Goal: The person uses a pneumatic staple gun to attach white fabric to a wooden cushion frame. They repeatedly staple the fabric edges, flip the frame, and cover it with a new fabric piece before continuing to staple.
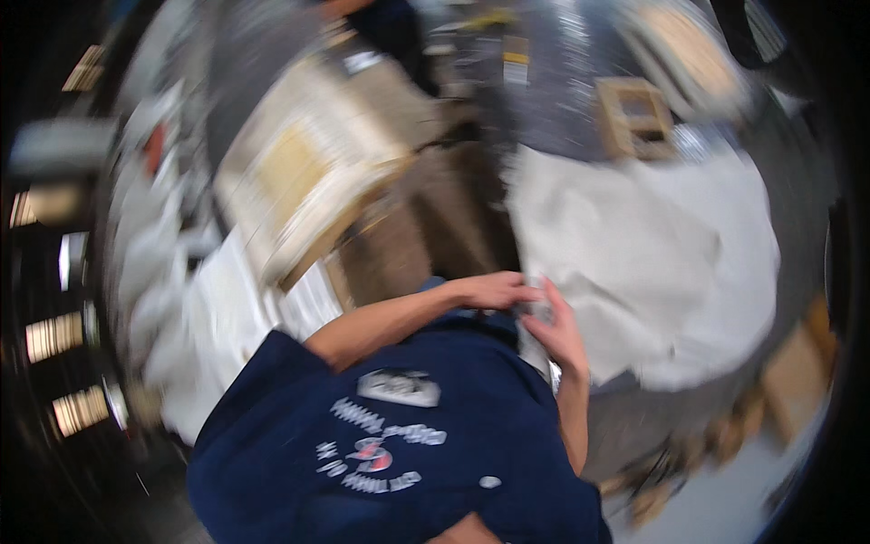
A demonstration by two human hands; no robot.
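Note:
My left hand reaches across in front of my body to the near left edge of a pale fabric sheet. Its fingers are bent together at the tips, and what they pinch, if anything, is lost in blur. Facing it is my right hand, its thumb and fingers apart, beside the same fabric edge. The fingertips of the two hands nearly meet. The fabric lies wrinkled over a whiter sheet on a dark table.
To the left stands a pale padded block, perhaps a seat part, with a yellowish patch. A wooden frame and a blurred padded piece lie farther back. A person in dark clothing is at the top. Brown boxes stand at right.

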